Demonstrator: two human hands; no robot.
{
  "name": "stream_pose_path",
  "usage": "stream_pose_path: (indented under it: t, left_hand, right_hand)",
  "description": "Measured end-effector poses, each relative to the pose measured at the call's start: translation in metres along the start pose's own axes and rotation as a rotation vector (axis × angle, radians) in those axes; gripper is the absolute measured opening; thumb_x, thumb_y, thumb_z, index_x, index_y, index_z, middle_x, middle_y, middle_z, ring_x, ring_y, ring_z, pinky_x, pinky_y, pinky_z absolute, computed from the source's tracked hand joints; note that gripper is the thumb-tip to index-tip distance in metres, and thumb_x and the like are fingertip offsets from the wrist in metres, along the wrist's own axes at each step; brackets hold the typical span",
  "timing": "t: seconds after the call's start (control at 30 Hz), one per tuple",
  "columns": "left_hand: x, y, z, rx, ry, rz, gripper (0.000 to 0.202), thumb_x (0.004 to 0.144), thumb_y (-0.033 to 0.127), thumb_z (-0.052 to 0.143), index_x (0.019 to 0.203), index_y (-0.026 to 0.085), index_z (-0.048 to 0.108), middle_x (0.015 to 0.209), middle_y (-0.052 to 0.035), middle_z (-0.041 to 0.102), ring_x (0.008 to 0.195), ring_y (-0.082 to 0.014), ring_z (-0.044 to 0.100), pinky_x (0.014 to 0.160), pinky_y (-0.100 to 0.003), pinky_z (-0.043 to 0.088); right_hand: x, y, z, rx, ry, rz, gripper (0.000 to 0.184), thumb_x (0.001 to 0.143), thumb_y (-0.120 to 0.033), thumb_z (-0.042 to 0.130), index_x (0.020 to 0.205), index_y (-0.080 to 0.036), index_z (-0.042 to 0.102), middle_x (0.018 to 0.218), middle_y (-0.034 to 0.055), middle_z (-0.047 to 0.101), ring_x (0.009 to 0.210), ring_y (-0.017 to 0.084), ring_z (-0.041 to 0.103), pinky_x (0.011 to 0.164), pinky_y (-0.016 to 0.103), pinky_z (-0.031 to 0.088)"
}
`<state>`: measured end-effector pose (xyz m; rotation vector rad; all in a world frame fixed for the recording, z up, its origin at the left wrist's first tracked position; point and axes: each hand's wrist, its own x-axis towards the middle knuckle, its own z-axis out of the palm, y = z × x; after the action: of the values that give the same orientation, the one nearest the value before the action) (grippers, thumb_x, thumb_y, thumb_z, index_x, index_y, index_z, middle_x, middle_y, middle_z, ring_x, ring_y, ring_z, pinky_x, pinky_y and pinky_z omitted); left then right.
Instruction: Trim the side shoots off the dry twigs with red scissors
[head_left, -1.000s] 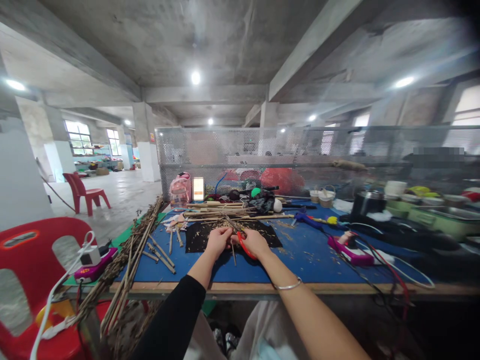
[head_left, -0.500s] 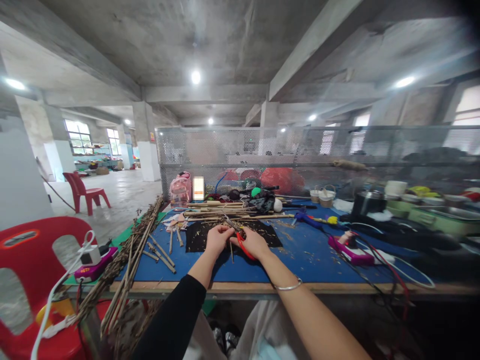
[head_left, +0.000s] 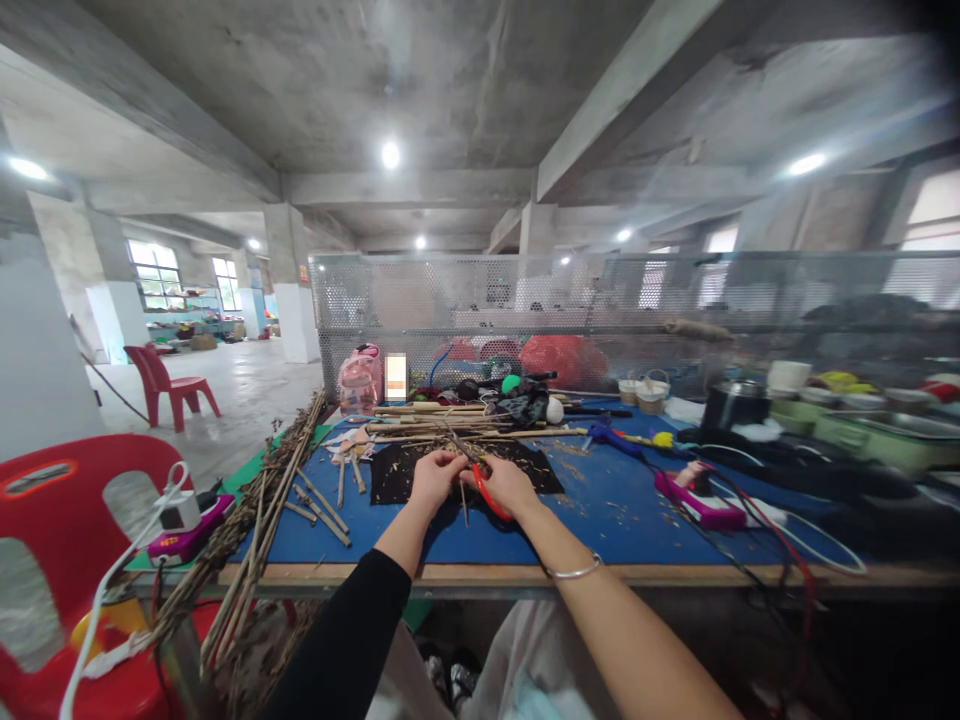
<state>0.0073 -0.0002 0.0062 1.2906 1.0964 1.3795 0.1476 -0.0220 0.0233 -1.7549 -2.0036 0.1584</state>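
Holding scissors (head_left: 489, 494) (red-handled) and stick (head_left: 465, 508)

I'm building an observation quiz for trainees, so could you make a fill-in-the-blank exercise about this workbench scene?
1. The hand gripping the scissors is the ____ one.
2. The left sleeve is coloured ____.
3. The tabletop is coloured ____.
4. The nearer plastic chair is coloured ____.

Missing words: right; black; blue; red.
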Motion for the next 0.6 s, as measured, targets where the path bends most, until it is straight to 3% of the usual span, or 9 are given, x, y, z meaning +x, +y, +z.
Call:
stream_pose_path:
  t: [0.23,0.43,0.6]
  left_hand:
    - [-0.0014,0.0011,0.0,-0.045,-0.004,-0.03,0.034,0.059,0.043,0.068,0.068,0.012,0.059,0.044,0.0037,0.049,0.035,-0.0042,0.037,0.034,-0.017,0.027]
    - [-0.0022,0.0046,-0.0003,-0.123,0.007,-0.056,0.034,0.062,0.044,0.064,0.072,0.012,0.062,0.062,-0.0015,0.059,0.043,-0.0052,0.043,0.038,-0.017,0.032]
    - [-0.0019,0.0032,-0.0008,-0.07,-0.022,-0.03,0.033,0.065,0.044,0.062,0.067,0.011,0.062,0.055,-0.0005,0.055,0.038,-0.0038,0.038,0.036,-0.017,0.031]
  right_hand:
    - [0.0018,0.0027,0.0006,-0.009,-0.022,0.023,0.05,0.071,-0.065,0.044,0.085,-0.021,0.062,0.087,0.0072,0.066,0.081,0.021,0.061,0.063,0.025,0.038]
    - [0.0016,0.0022,0.0012,-0.037,0.01,0.023,0.053,0.069,-0.067,0.045,0.093,-0.023,0.058,0.09,0.0066,0.066,0.083,0.022,0.06,0.065,0.026,0.039]
    - [-0.0009,0.0004,0.0022,0.008,0.002,-0.013,0.051,0.069,-0.065,0.047,0.096,-0.023,0.056,0.09,0.0047,0.065,0.083,0.021,0.06,0.064,0.025,0.038]
